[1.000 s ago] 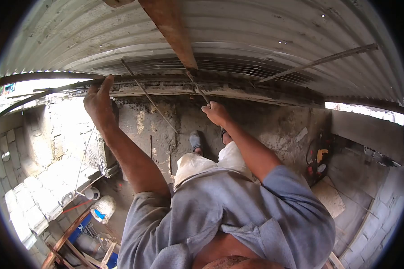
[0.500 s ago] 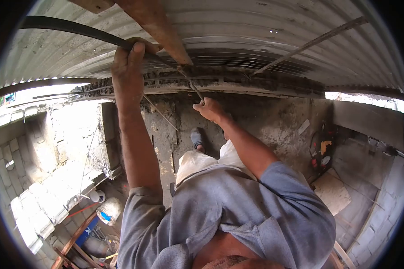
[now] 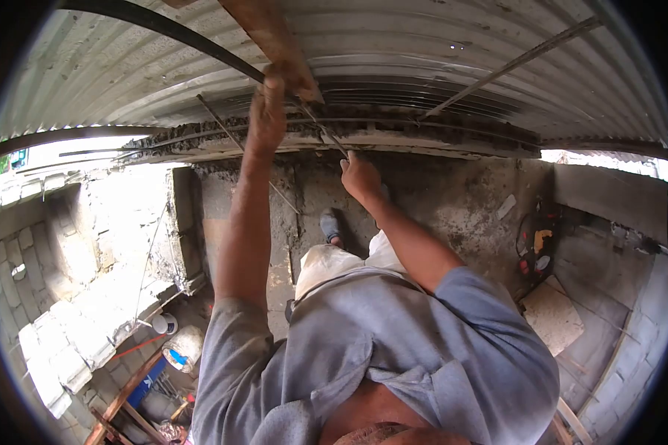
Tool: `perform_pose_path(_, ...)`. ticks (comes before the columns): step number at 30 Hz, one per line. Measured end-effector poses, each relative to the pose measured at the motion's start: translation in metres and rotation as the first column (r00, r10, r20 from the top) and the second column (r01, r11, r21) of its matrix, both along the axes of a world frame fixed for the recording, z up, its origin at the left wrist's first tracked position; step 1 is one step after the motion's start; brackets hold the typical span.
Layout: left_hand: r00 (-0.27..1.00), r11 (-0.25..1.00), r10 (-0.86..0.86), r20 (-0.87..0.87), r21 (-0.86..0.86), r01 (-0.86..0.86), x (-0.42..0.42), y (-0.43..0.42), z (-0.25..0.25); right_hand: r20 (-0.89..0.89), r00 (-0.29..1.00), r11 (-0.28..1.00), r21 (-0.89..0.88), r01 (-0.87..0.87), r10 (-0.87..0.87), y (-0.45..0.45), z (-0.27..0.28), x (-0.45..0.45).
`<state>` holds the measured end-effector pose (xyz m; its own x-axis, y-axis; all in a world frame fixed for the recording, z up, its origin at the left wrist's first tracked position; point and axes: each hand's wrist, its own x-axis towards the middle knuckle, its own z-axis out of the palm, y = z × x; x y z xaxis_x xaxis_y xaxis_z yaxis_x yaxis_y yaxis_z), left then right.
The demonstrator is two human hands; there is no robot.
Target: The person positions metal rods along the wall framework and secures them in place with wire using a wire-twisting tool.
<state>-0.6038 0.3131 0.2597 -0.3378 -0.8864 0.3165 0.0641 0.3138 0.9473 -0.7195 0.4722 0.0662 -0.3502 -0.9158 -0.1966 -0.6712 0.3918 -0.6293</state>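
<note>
My left hand [image 3: 267,115] is raised under the roof, its fingers around a long dark bar [image 3: 167,31], close to a wooden beam [image 3: 267,37]. The far side of those fingers is hidden. Lower and to the right, my right hand [image 3: 362,178] is closed on the near end of a thin metal rod [image 3: 325,127]. This rod slants up past the top of the wall toward the beam's end. Whether rod and dark bar are joined behind my left hand, I cannot tell. Another thin rod [image 3: 223,122] slants down behind my left wrist.
Corrugated metal sheets [image 3: 393,44] form the low roof, with a slanting bar [image 3: 512,67] on the right. A rough concrete ledge [image 3: 438,144] runs ahead. A white bucket [image 3: 184,348] and timber [image 3: 130,397] lie lower left; a board [image 3: 553,315] is at right.
My left hand has moved right along the dark bar, nearer the beam's end. My right hand has shifted slightly right, still holding the thin rod.
</note>
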Motion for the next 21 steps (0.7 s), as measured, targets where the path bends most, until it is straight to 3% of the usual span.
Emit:
perform_pose_path(2,1.0,1.0,-0.013,0.028,0.014,0.013,0.002,0.0,-0.011,-0.058,0.998,0.999,-0.043,-0.028,0.025,0.0,0.002,-0.002)
perform_pose_path(4,1.0,0.998,-0.012,0.024,0.055,0.011,0.001,-0.003,-0.019,-0.093,0.985,0.99,0.032,-0.14,0.143,-0.002,0.001,-0.006)
perform_pose_path(8,0.997,0.993,-0.016,0.075,0.116,0.007,-0.001,-0.009,-0.026,-0.081,0.981,0.979,0.116,-0.168,0.178,-0.007,0.004,-0.004)
perform_pose_path(13,0.996,0.997,0.081,-0.029,0.001,-0.081,-0.01,-0.007,-0.035,-0.16,0.963,0.966,0.175,-0.189,0.218,0.0,0.049,0.014)
perform_pose_path(15,0.997,0.997,0.074,-0.004,0.006,-0.074,-0.005,-0.009,-0.035,-0.244,0.943,0.97,0.144,-0.197,0.227,0.007,0.014,0.025)
perform_pose_path(17,0.997,0.998,0.067,0.033,0.012,-0.068,-0.006,-0.01,-0.036,-0.175,0.985,0.993,-0.116,-0.032,0.011,0.012,-0.006,0.038)
perform_pose_path(19,0.987,0.987,0.161,0.021,-0.006,-0.161,-0.015,-0.013,-0.036,-0.137,0.99,0.996,-0.083,-0.026,0.015,0.013,-0.021,0.039)
perform_pose_path(21,0.989,0.99,0.144,0.03,-0.012,-0.144,-0.017,-0.013,-0.037,-0.107,0.994,0.998,-0.057,-0.015,0.009,0.011,-0.026,0.039)
